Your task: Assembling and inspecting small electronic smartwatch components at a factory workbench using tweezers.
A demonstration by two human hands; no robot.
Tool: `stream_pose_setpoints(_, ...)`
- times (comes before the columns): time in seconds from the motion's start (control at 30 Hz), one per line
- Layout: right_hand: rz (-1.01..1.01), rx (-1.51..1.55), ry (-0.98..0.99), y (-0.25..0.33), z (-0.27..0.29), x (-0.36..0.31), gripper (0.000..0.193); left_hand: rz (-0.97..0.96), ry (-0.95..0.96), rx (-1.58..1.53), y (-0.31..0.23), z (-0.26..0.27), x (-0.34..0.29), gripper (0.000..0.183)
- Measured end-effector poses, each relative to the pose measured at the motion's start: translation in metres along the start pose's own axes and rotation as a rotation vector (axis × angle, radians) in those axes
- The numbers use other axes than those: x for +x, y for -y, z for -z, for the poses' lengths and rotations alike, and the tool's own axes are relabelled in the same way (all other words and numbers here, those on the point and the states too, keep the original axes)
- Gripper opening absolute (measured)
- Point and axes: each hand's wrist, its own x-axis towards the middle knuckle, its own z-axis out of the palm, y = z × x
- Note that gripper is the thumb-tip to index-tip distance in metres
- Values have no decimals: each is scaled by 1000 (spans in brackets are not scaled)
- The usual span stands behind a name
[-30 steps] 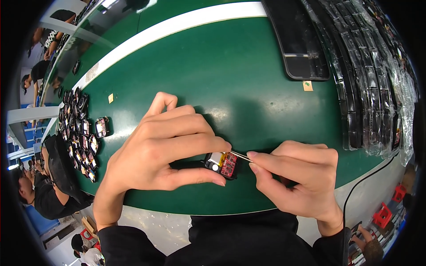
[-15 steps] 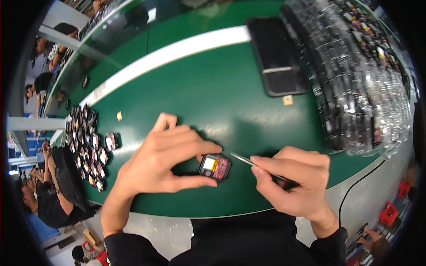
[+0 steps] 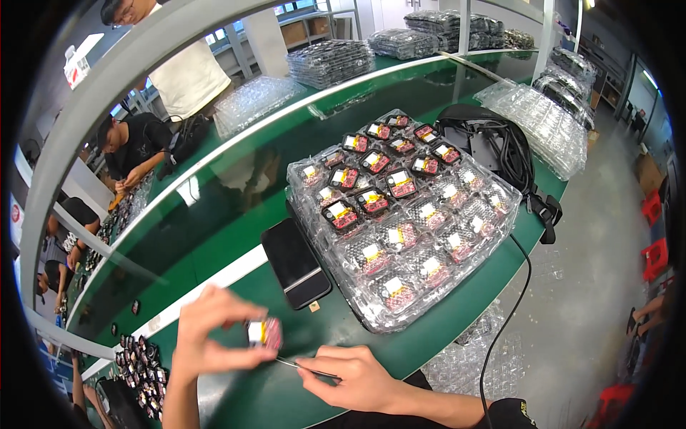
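Observation:
My left hand [image 3: 211, 336] pinches a small rounded-square black device body [image 3: 264, 334], like a smartwatch case with its inner parts exposed: a white block, a yellow strip and a reddish board. It is lifted over the green bench and slightly blurred. Thin metal tweezers [image 3: 289, 362] are gripped in my right hand [image 3: 354, 377], their tips close below the device; contact with it cannot be made out. Beyond my hands lies a stack of clear plastic trays [image 3: 379, 323]. Black device bodies [image 3: 340, 213] of the same kind sit on the top tray, several looking uncovered and others under clear plastic.
A black phone-like slab [image 3: 295, 263] lies left of the trays. Loose device bodies [image 3: 146, 375] are heaped at lower left. A black bag [image 3: 493, 139] with a cable stands behind the trays, and another cable [image 3: 509, 297] hangs over the bench edge. Co-workers sit across the bench.
The view has swung right and up, bringing the whole tray stack into sight. My left hand has raised the device off the bench; the tweezers are now closer to it.

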Motion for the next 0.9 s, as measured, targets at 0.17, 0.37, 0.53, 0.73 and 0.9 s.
stream_pose_setpoints(0.17,-5,-29,-8,-8,9,-1,21,-62,21,-54,17,-23,148,43)
stream_pose_setpoints(0.37,57,0,-26,-9,0,-2,19,108,325,-76,77,-9,206,45)
stream_pose_setpoints(0.53,11,1,-1,-2,7,-4,19,115,281,-69,73,-13,209,54)
stream_pose_setpoints(0.73,22,-8,16,-3,7,-3,18,142,72,17,65,-33,190,66)
stream_pose_setpoints(0.9,26,-33,26,-1,6,-2,17,176,111,31,69,-47,183,64)
